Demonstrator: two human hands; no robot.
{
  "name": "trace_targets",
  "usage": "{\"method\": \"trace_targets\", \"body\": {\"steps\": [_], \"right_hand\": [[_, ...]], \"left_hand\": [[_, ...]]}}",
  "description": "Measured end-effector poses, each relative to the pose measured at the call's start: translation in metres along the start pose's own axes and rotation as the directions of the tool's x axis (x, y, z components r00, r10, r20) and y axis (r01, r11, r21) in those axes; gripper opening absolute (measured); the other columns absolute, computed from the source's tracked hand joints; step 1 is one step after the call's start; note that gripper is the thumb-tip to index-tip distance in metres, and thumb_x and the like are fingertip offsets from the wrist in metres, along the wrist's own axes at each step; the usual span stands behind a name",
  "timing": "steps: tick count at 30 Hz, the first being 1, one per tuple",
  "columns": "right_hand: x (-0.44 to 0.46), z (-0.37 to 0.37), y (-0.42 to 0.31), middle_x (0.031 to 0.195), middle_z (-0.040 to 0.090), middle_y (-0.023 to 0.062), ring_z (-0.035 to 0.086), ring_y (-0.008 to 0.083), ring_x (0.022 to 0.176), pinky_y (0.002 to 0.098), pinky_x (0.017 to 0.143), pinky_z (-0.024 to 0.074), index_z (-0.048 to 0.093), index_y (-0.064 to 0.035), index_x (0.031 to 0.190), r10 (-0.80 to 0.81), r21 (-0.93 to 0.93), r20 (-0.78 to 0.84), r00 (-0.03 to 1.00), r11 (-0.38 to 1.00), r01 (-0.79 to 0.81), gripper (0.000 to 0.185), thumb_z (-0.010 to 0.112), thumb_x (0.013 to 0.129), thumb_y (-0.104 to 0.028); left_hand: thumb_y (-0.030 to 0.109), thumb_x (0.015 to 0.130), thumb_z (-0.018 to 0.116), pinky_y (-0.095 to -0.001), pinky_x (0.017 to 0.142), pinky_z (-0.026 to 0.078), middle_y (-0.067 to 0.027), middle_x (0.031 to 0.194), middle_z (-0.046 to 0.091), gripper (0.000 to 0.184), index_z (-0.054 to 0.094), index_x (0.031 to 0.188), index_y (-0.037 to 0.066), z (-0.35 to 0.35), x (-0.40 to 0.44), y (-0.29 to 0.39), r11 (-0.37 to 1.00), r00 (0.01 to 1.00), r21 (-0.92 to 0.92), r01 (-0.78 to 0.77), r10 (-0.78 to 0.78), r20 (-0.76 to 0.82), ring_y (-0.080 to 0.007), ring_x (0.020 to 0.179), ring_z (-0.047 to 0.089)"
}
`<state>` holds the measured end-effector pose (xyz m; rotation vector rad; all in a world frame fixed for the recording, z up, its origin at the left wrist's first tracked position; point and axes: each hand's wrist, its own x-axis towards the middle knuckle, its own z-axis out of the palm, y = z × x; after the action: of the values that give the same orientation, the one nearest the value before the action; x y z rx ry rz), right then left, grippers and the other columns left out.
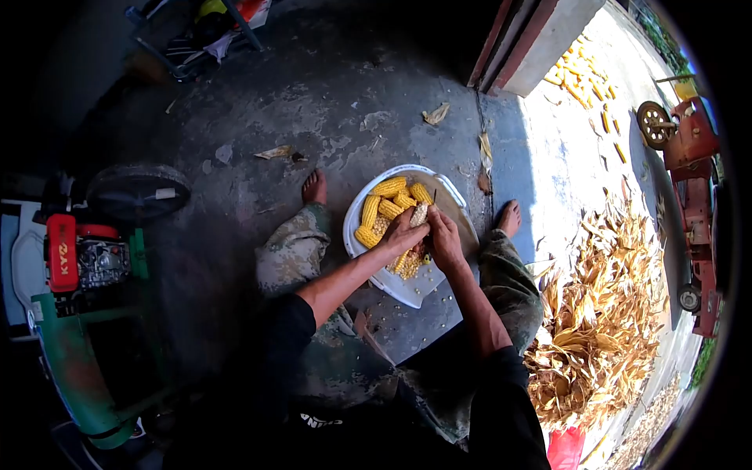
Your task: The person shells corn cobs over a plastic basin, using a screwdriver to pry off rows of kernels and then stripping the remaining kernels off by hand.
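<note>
Over a white basin [352, 210] between my feet, both hands meet around a pale, largely bare corn cob [420, 214]. My left hand [404, 234] is closed around its lower part. Pressed against the cob from the right, my right hand [445, 235] is also closed, its fingertips partly hidden. Several yellow ears of corn [389, 186] lie in the basin's far and left side. Loose kernels [407, 266] are gathered in its near part, under my hands.
A green machine with a red engine [63, 251] stands at left. Dry husks [599, 313] are heaped at right, with more corn [580, 74] beyond in sunlight. A red vehicle [693, 196] is at far right, a door post [540, 47] at the back. Scattered kernels dot the floor.
</note>
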<state>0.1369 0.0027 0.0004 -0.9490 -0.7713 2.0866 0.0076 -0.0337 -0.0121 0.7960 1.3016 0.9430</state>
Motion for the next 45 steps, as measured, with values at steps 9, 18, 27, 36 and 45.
{"method": "trace_targets", "body": {"steps": [9, 18, 27, 36, 45], "right_hand": [[-0.001, 0.002, -0.016, 0.107, 0.062, 0.0129, 0.061, 0.0200, 0.095, 0.0327, 0.073, 0.0556, 0.053, 0.0050, 0.128, -0.151, -0.320, -0.073, 0.986, 0.940, 0.121, 0.044, 0.042, 0.101, -0.028], [-0.001, -0.002, -0.012, 0.107, 0.062, 0.0100, 0.060, 0.0176, 0.094, 0.0305, 0.077, 0.0513, 0.057, 0.0013, 0.122, -0.025, -0.271, -0.105, 0.994, 0.963, -0.005, 0.047, 0.045, 0.102, -0.039], [-0.008, 0.009, -0.018, 0.087, 0.060, 0.0046, 0.058, 0.0123, 0.072, 0.0281, 0.064, 0.0514, 0.060, 0.0023, 0.110, 0.156, -0.163, -0.108, 0.982, 0.971, -0.173, 0.044, 0.053, 0.099, -0.040], [0.005, -0.015, -0.001, 0.083, 0.061, 0.0048, 0.058, 0.0125, 0.067, 0.0265, 0.060, 0.0495, 0.060, 0.0011, 0.106, 0.034, -0.145, -0.267, 0.963, 0.987, -0.075, 0.042, 0.055, 0.098, -0.040], [0.001, -0.010, -0.013, 0.082, 0.062, 0.0084, 0.062, 0.0162, 0.068, 0.0311, 0.055, 0.0530, 0.058, 0.0032, 0.107, 0.040, -0.113, -0.153, 0.987, 0.992, -0.058, 0.041, 0.054, 0.099, -0.037]], "left_hand": [[0.033, 0.094, 0.061, -0.0294, 0.090, 0.046, -0.0091, 0.121, 0.055, 0.048, 0.049, 0.129, 0.001, 0.000, 0.009, 0.002, 1.000, 0.998, -0.009, -0.027, 0.027, -0.055, -0.0161, 0.111, 0.054], [0.041, 0.099, 0.048, -0.0291, 0.067, 0.053, -0.0063, 0.099, 0.061, 0.038, 0.058, 0.112, 0.006, -0.012, 0.002, 0.027, 0.888, 0.975, -0.403, 0.220, -0.192, 0.110, -0.0146, 0.083, 0.061], [0.041, 0.101, 0.047, -0.0302, 0.098, 0.044, -0.0076, 0.123, 0.057, 0.049, 0.050, 0.135, 0.006, 0.000, -0.002, 0.028, 0.922, 0.988, -0.358, 0.151, -0.148, 0.034, -0.0157, 0.116, 0.053], [0.035, 0.102, 0.048, -0.0304, 0.093, 0.045, -0.0081, 0.114, 0.060, 0.043, 0.050, 0.129, 0.002, 0.008, 0.001, 0.017, 0.999, 0.997, -0.004, -0.038, 0.038, 0.061, -0.0157, 0.108, 0.055], [0.027, 0.098, 0.048, -0.0319, 0.097, 0.043, -0.0156, 0.128, 0.051, 0.057, 0.031, 0.145, 0.000, 0.004, -0.005, 0.024, 0.981, 0.997, 0.195, 0.004, -0.020, 0.080, -0.0203, 0.117, 0.050]]}}
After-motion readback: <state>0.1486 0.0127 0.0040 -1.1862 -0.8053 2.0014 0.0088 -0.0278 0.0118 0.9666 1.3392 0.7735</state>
